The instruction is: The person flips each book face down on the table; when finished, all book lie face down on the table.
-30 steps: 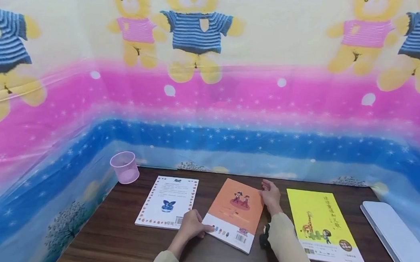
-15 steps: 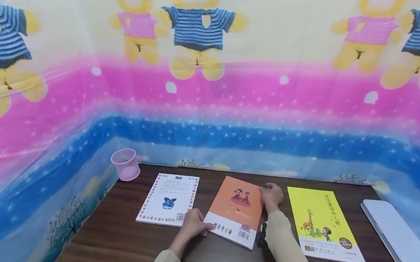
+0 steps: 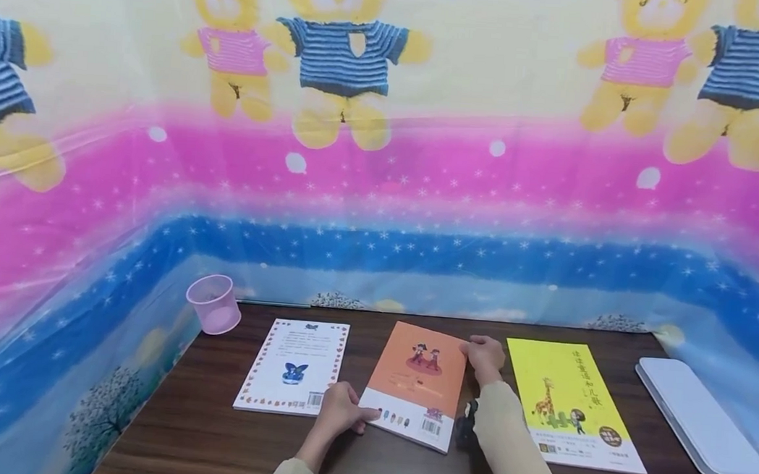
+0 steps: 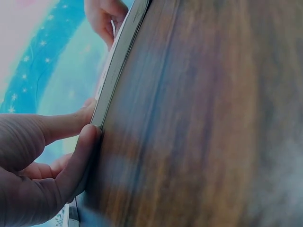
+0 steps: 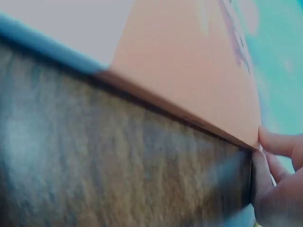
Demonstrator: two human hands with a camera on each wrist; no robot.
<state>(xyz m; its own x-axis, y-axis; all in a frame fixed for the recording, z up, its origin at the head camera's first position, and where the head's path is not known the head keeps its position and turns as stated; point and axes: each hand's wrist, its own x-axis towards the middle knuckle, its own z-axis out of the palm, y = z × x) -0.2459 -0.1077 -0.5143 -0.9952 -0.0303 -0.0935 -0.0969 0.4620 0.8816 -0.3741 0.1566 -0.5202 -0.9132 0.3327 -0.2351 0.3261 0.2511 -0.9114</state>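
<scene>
1. A person's left hand (image 3: 339, 411) pinches the near left corner of an orange book (image 3: 418, 383), fingers curled against its edge and thumb along the side; the left wrist view shows the fingertips (image 4: 87, 137) pressed to the book's corner where it meets the wood.
2. The right hand (image 3: 485, 356) grips the book's far right corner, fingers curled over the top edge; in the right wrist view the fingertips (image 5: 274, 142) sit at that corner.
3. The orange book lies flat near the middle of the tabletop (image 3: 211, 430), held between the two hands at opposite corners.
4. A white book (image 3: 293, 366) lies just to its left, a yellow book (image 3: 568, 404) just to its right.
5. A pink cup (image 3: 214, 304) stands at the far left corner of the tabletop; a white tray (image 3: 701, 423) rests at the right edge.
</scene>
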